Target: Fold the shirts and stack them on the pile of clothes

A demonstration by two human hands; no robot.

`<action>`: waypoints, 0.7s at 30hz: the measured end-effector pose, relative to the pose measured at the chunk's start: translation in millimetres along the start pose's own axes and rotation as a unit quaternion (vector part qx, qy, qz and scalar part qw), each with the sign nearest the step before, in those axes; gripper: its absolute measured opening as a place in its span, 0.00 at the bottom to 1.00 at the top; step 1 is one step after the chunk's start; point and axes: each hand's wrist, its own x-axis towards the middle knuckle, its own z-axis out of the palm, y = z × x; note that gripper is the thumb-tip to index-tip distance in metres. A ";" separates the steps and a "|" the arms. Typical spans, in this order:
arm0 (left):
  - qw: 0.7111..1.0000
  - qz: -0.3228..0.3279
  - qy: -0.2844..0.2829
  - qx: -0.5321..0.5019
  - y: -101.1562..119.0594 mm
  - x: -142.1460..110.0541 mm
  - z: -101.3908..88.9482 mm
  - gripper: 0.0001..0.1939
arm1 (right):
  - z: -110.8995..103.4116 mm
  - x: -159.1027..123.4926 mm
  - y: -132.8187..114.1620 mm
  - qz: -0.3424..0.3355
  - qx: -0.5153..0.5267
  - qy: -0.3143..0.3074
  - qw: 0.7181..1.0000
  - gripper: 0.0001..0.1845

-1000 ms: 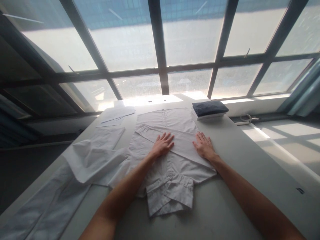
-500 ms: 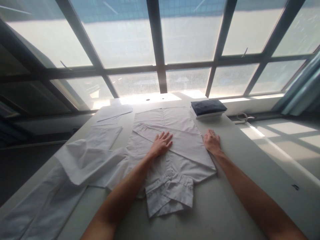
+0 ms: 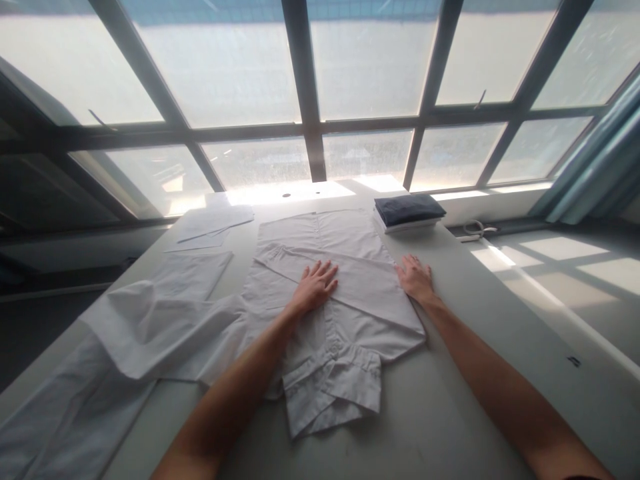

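A white shirt (image 3: 350,230) lies spread on the table, its collar toward me and one sleeve folded slantwise across the body. My left hand (image 3: 316,285) rests flat on that folded sleeve near the middle, fingers spread. At the shirt's right edge, my right hand (image 3: 415,277) lies with its fingers stretched out, the fingertips at the fabric's border. The other sleeve (image 3: 175,333) trails off loosely to the left, rumpled, partly over another white cloth (image 3: 75,407). Neither hand grips anything.
A stack of folded clothes with a dark navy piece (image 3: 410,209) on top sits at the back right of the white table (image 3: 425,413). Sheets of paper (image 3: 213,223) lie at the back left. Large windows (image 3: 370,73) rise behind, with a blue curtain (image 3: 590,173) at right.
My right hand has opened out from a more curled pose, its fingers now flatter at the shirt's edge. My left hand stays on the sleeve. The whole view has shifted slightly.
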 end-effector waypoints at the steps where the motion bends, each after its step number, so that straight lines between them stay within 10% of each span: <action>1: 1.000 0.000 0.001 0.001 -0.1 0.1 0.1 0.30 | -0.2 -0.1 0.1 -0.001 0.003 0.005 1.000 0.28; 11: 1.000 -0.003 -0.002 -0.006 -0.3 0.3 -0.3 0.30 | -9.1 -3.6 -20.5 -0.085 0.094 0.095 0.987 0.30; 21: 1.000 0.000 -0.002 -0.014 0.9 -0.7 -2.3 0.30 | -5.1 -31.7 -52.5 -0.264 0.004 -0.077 0.962 0.34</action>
